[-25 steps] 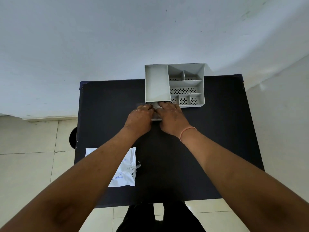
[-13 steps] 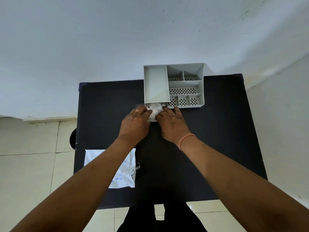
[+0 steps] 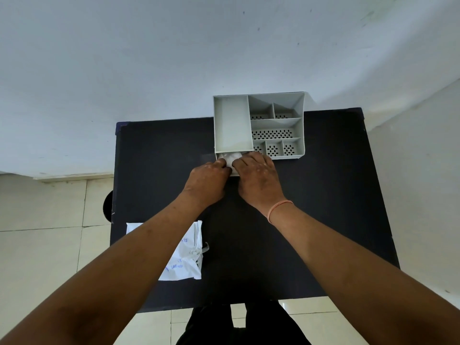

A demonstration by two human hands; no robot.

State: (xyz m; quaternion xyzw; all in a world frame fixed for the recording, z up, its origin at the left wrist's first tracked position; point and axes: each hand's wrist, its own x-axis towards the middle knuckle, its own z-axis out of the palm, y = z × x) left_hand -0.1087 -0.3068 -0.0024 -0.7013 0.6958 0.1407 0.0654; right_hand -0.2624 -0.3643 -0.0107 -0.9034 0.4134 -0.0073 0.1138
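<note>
A grey plastic organizer (image 3: 232, 123) with several compartments stands at the far edge of the black table (image 3: 154, 170). A small drawer sticks out of its near side, with crumpled white material (image 3: 230, 156) in it. My left hand (image 3: 207, 181) and my right hand (image 3: 256, 176) meet at that drawer, side by side. Both hands' fingertips press on the white material; how far the fingers curl is hidden by the backs of the hands.
A white plastic packet (image 3: 188, 255) with blue print lies at the table's near left, partly under my left forearm. The white wall stands right behind the organizer. Tiled floor shows to the left and below the near edge.
Both hands have drawn back slightly toward me, and the white material in the drawer now shows between the fingertips. The organizer has not moved.
</note>
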